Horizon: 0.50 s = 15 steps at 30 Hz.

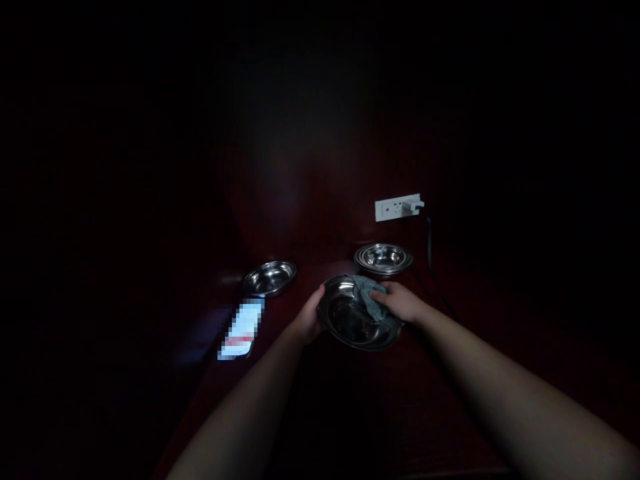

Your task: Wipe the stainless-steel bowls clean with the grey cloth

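A shiny steel bowl [350, 327] is held up in front of me, tilted so its inside faces me. My left hand [311, 319] grips its left rim, thumb on the near side and the other fingers mostly hidden beneath. A grey-green cloth [369, 298] lies over the bowl's upper right rim and inner wall. My right hand [396, 301] is closed on this cloth and presses it against the bowl; some of its fingers are hidden.
Behind, to the right, sits a stack of steel bowls [383, 259]. Another steel bowl [270, 277] stands at the left, near a lit phone [242, 330]. A wall socket [399, 208] holds a plug with a dark cable [429, 247] running down. The surroundings are very dark.
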Each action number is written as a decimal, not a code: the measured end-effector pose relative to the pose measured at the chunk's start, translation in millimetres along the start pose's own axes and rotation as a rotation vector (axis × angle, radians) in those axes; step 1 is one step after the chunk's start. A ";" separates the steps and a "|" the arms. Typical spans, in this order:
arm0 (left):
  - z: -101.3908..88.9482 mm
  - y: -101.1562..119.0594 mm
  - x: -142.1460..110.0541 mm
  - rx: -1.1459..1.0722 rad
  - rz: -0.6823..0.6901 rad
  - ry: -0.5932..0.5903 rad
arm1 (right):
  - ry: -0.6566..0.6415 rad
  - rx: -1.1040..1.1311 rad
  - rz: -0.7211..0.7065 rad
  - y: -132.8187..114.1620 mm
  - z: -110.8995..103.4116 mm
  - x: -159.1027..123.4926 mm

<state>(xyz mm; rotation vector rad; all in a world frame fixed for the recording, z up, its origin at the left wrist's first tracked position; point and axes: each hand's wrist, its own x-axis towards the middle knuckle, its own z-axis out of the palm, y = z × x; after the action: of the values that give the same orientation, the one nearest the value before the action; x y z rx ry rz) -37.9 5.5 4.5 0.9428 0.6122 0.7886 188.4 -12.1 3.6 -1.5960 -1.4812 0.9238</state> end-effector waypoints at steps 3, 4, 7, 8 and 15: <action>5.9 2.8 -1.7 -0.072 0.008 -0.002 | 0.087 0.021 0.010 -0.4 1.5 1.9; 7.5 3.4 -2.1 -0.090 0.010 0.007 | 0.096 0.036 0.028 -0.8 1.9 2.3; 10.7 2.4 -2.2 -0.110 0.046 0.055 | 0.119 0.051 0.051 -3.1 2.6 2.3; 11.3 1.4 -1.7 -0.108 0.068 0.075 | 0.123 0.046 0.052 -3.9 2.7 2.1; 9.1 -1.8 0.3 -0.061 0.073 0.144 | 0.143 -0.043 0.042 -5.0 0.6 1.1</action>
<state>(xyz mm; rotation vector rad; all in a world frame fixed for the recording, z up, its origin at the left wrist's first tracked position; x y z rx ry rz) -30.3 0.8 7.0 0.8615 0.6781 0.9418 185.7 -10.7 7.8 -1.6935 -1.3814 0.7890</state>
